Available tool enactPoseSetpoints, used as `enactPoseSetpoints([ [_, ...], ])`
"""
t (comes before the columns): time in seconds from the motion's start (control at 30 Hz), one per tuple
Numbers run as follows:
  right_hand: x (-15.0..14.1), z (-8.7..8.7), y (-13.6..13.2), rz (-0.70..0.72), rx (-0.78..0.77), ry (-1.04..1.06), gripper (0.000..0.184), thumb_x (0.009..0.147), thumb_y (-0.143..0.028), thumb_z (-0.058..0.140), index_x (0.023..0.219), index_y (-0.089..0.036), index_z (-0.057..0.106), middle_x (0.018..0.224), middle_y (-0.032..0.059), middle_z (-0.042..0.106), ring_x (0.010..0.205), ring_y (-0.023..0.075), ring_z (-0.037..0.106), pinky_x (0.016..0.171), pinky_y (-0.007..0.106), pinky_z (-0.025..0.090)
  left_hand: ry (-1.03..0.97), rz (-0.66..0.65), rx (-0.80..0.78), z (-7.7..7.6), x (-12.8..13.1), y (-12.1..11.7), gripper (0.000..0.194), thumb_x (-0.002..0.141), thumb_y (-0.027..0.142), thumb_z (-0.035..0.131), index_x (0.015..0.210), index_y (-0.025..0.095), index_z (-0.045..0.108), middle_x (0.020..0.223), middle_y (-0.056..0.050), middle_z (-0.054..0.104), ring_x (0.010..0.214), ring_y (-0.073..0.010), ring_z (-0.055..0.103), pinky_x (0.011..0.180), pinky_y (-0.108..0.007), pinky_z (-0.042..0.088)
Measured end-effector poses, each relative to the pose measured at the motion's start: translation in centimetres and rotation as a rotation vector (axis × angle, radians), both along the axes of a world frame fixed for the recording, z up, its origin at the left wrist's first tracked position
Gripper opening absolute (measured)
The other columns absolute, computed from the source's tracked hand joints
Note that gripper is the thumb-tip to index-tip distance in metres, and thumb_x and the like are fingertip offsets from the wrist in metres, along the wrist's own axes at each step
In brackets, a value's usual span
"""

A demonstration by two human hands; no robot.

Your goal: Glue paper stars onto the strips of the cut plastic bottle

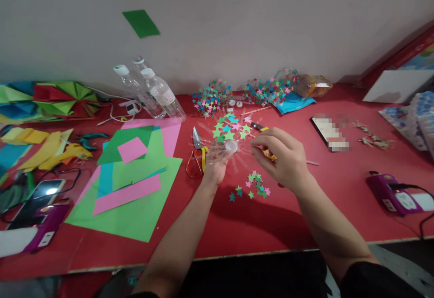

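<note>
My left hand (217, 164) is closed around a cut clear plastic bottle top (231, 146) whose thin strips fan outward. Green, blue and pink paper stars (228, 130) sit on the strips at its far side; the near strips look bare. To its right, my right hand (283, 155) is closed in a pinch, thumb and fingertips close to the strip ends. What it pinches, if anything, is too small to make out. Several loose paper stars (254, 185) lie on the red table (247, 230) below the hands. Scissors (196, 153) with red and yellow handles rest left of my left hand.
Coloured paper sheets (135, 198) and clear bottles (162, 92) stand to the left. Two star-covered clusters (212, 96) are at the back by the wall. A utility knife (259, 127) lies behind my right hand, a phone (327, 133) and purple power strip (389, 194) farther right.
</note>
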State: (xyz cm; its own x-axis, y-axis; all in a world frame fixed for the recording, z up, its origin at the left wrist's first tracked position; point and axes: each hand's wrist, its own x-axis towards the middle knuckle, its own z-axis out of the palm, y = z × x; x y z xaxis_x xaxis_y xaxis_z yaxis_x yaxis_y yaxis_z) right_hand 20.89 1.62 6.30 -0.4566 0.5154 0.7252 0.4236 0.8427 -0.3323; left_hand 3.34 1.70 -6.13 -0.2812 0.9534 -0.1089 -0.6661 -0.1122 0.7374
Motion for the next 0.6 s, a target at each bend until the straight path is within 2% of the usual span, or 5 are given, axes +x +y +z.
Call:
enactPoseSetpoints([
  [0.17,-0.5,-0.4,0.2,-0.030,0.011,-0.064,0.012,0.088,-0.015,0.055,0.098,-0.019,0.060,0.093,0.0064,0.067,0.086,0.0159,0.062,0.076,0.029,0.051,-0.012,-0.002,-0.032,0.4,0.1,0.0,0.040,0.048,0.009,0.085,0.077,0.023,0.061,0.082,0.005,0.071,0.082,-0.0141,0.068,0.079,-0.030,0.053],
  [0.33,-0.7,-1.0,0.5,-0.063,-0.050,-0.140,0.012,0.090,-0.021,0.053,0.097,-0.017,0.062,0.092,0.0072,0.065,0.085,0.0173,0.061,0.074,0.030,0.050,-0.014,0.007,-0.037,0.8,0.4,0.0,0.043,0.046,0.012,0.086,0.079,0.024,0.061,0.081,0.006,0.072,0.083,-0.0158,0.069,0.080,-0.032,0.052],
  [0.5,-1.0,-1.4,0.3,-0.027,-0.096,-0.112,0.013,0.092,-0.023,0.051,0.098,-0.019,0.061,0.096,0.0072,0.066,0.090,0.0172,0.060,0.078,0.031,0.049,-0.002,-0.021,-0.043,1.0,0.5,-0.1,0.044,0.047,0.012,0.086,0.081,0.023,0.061,0.081,0.004,0.072,0.083,-0.0162,0.068,0.082,-0.032,0.050],
  [0.6,-1.3,-1.5,0.2,0.035,-0.156,-0.076,0.011,0.093,-0.020,0.049,0.094,-0.019,0.060,0.095,0.0066,0.067,0.087,0.0155,0.060,0.076,0.030,0.049,-0.018,-0.032,-0.050,0.9,0.4,-0.1,0.043,0.049,0.008,0.084,0.082,0.023,0.061,0.082,0.005,0.071,0.082,-0.0141,0.067,0.083,-0.030,0.050],
])
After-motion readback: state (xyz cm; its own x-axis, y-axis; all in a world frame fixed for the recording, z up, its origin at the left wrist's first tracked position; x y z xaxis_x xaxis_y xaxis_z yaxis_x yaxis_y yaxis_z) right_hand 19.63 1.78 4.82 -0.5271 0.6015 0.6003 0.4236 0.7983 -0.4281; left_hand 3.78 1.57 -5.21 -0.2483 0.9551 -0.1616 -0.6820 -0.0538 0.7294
